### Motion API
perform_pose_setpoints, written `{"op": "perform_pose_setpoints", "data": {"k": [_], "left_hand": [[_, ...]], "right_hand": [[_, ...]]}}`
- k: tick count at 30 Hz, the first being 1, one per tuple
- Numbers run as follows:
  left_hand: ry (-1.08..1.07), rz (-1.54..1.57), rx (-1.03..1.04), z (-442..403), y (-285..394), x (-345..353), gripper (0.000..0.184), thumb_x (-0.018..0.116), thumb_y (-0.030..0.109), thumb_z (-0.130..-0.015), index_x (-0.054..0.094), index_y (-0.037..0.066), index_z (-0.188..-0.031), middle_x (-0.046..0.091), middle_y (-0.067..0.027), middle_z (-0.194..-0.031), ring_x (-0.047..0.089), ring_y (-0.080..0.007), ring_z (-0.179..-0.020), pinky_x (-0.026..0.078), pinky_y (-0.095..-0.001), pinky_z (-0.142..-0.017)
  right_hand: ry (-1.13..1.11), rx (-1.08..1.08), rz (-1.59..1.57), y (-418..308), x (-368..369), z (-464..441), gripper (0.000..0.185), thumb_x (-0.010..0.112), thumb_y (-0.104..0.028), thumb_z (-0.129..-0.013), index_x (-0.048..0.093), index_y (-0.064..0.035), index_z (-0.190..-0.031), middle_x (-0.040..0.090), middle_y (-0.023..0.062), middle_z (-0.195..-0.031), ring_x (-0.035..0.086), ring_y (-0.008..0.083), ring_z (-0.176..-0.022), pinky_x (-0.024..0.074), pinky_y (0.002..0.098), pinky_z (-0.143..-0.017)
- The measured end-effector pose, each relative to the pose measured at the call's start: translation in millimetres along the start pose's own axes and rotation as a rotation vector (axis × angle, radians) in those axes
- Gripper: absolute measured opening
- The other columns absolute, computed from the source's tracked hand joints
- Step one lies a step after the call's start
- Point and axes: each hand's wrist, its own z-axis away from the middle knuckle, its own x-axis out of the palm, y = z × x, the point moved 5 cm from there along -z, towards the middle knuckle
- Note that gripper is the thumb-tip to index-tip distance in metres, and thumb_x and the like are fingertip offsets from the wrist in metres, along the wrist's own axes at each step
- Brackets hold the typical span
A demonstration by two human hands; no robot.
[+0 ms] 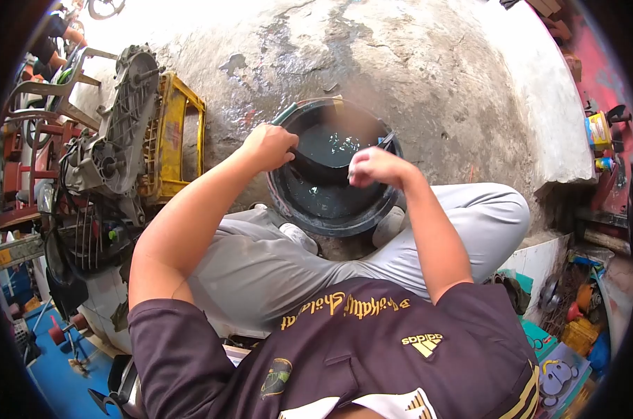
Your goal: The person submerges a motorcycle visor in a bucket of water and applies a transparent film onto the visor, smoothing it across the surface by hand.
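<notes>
A round black basin (pixel 344 227) of dark water stands on the floor between my feet. Across its middle runs a curved black band, which looks like a rubber inner tube (pixel 318 168), partly lost against the dark water. My left hand (pixel 269 146), at the basin's left side, has its fingers closed around the band's left end. Over the right part of the water my right hand (pixel 378 168) is closed at the band's other end, its fingertips slightly blurred. A brownish blurred smear shows above the far rim; what it is I cannot tell.
At left, a yellow crate (pixel 164 136) stands beside a metal engine casing (pixel 124 133) and a chair (pixel 58 91). Wet concrete floor (pixel 428 84) lies beyond the basin. Assorted containers and tools crowd the right edge. Part of another person (pixel 55 42) shows at the upper left.
</notes>
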Motion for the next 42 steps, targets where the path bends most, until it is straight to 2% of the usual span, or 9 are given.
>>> {"op": "perform_pose_setpoints", "data": {"k": [2,6,14,20,22,26,30,38,42], "left_hand": [[0.008,0.006,-0.001,0.6,-1.4,2.9,0.028,0.078,0.030,-0.087,0.075,0.013,-0.109,0.077,-0.0130,-0.098,0.073,-0.0354,-0.099,0.057,-0.0484,-0.088],[0.022,-0.022,0.020,0.3,-0.5,3.1,0.029,0.077,0.031,-0.088,0.074,0.013,-0.111,0.076,-0.0146,-0.097,0.074,-0.0359,-0.097,0.057,-0.0488,-0.087],[0.006,-0.004,0.027,0.3,12.1,6.4,0.029,0.078,0.030,-0.088,0.075,0.013,-0.112,0.077,-0.0158,-0.092,0.074,-0.0376,-0.092,0.058,-0.0492,-0.084],[0.013,0.021,0.032,1.6,17.3,4.8,0.027,0.077,0.030,-0.089,0.076,0.014,-0.110,0.077,-0.0155,-0.093,0.075,-0.0377,-0.093,0.059,-0.0484,-0.084],[0.016,0.032,0.020,0.6,17.4,3.5,0.026,0.077,0.030,-0.089,0.076,0.014,-0.110,0.077,-0.0155,-0.093,0.075,-0.0376,-0.094,0.059,-0.0483,-0.084],[0.012,0.031,0.016,0.4,16.4,0.8,0.024,0.076,0.030,-0.090,0.077,0.016,-0.109,0.077,-0.0148,-0.092,0.075,-0.0370,-0.093,0.058,-0.0483,-0.082],[0.000,0.004,-0.002,-0.3,16.9,4.3,0.022,0.076,0.032,-0.091,0.076,0.015,-0.106,0.076,-0.0144,-0.089,0.075,-0.0373,-0.090,0.058,-0.0488,-0.080],[0.021,0.009,0.049,0.0,30.6,4.1,0.029,0.073,0.036,-0.095,0.073,0.016,-0.115,0.073,-0.0170,-0.080,0.074,-0.0385,-0.084,0.056,-0.0511,-0.077],[0.035,-0.003,0.068,-3.2,31.6,14.4,0.028,0.073,0.037,-0.095,0.073,0.014,-0.111,0.074,-0.0165,-0.080,0.074,-0.0385,-0.082,0.056,-0.0512,-0.077]], "right_hand": [[0.342,-0.116,0.523,-30.0,-19.9,18.5,0.017,0.063,-0.014,-0.093,0.072,-0.0008,-0.098,0.076,0.0163,-0.091,0.075,0.0273,-0.088,0.0582,0.0432,-0.080],[0.705,-0.105,0.649,-44.4,-35.3,36.1,0.020,0.060,-0.012,-0.090,0.073,-0.0004,-0.100,0.076,0.0236,-0.095,0.075,0.0366,-0.096,0.0567,0.0476,-0.086],[0.023,0.362,1.191,61.5,33.9,-30.8,0.035,0.064,-0.004,-0.076,0.080,0.0017,-0.106,0.075,0.0251,-0.118,0.074,0.0361,-0.113,0.0606,0.0422,-0.093],[-0.264,0.097,1.055,103.0,40.6,-79.4,0.025,0.064,-0.008,-0.084,0.081,0.0019,-0.101,0.080,0.0193,-0.103,0.077,0.0306,-0.087,0.0589,0.0457,-0.071],[-0.293,0.317,0.101,99.2,29.5,-60.5,0.018,0.065,-0.013,-0.088,0.077,-0.0003,-0.090,0.076,0.0155,-0.087,0.073,0.0226,-0.074,0.0559,0.0372,-0.064],[-0.059,0.001,0.309,-3.9,-4.3,-3.5,0.019,0.063,-0.013,-0.090,0.074,0.0023,-0.092,0.075,0.0115,-0.084,0.072,0.0196,-0.075,0.0577,0.0349,-0.071],[0.626,-0.184,0.730,-53.3,-41.2,37.2,0.021,0.063,-0.015,-0.090,0.075,-0.0008,-0.099,0.075,0.0213,-0.091,0.074,0.0326,-0.090,0.0562,0.0424,-0.082],[0.135,0.106,0.903,14.2,-10.4,-7.6,0.026,0.063,-0.014,-0.076,0.079,-0.0018,-0.092,0.076,0.0243,-0.094,0.075,0.0365,-0.088,0.0580,0.0455,-0.080],[-0.121,0.379,1.222,82.9,37.0,-49.6,0.034,0.066,-0.012,-0.079,0.081,-0.0017,-0.107,0.077,0.0226,-0.117,0.075,0.0370,-0.110,0.0609,0.0441,-0.088]]}}
